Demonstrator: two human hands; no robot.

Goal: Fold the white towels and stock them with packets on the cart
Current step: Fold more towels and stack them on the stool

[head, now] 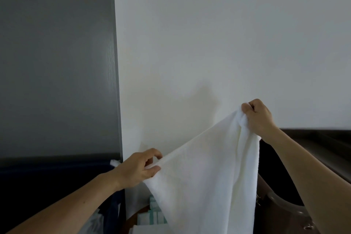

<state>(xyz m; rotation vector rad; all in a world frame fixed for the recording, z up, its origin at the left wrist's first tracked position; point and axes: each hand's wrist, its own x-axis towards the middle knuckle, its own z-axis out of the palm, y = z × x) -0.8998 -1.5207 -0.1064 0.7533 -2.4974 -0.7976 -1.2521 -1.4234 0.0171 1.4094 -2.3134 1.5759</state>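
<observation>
Obs. One white towel [205, 186] is held up in the air, in front of a white wall [209, 43], right of centre in the view. It does not visibly rest on any surface.

Hands. The right hand [258, 118] is clenched round a bunched top corner of the towel, high on the right. The left hand [138, 169] is lower and to the left, pinching the top edge between thumb and fingers. A small white scrap shows just left of that hand; I cannot tell whether it belongs to this towel.

Orientation. The held edge runs taut and tilted, rising from the left hand up to the right hand. From that edge the cloth hangs straight down in loose vertical pleats, so its long axis reads as roughly upright. The lower end passes out of the bottom of the frame, so the full length is not visible.

Progress (judgement). This towel is spread open, with no fold in it yet; the step looks like squaring up the edge before a first fold. Folding and stocking of this piece are both left to do. Below the towel, teal-striped packets [157, 214] are partly visible on a brownish surface, possibly the cart, though too little shows to confirm. No folded towels can be made out there.

Other. A grey panel [57, 62] fills the left.
</observation>
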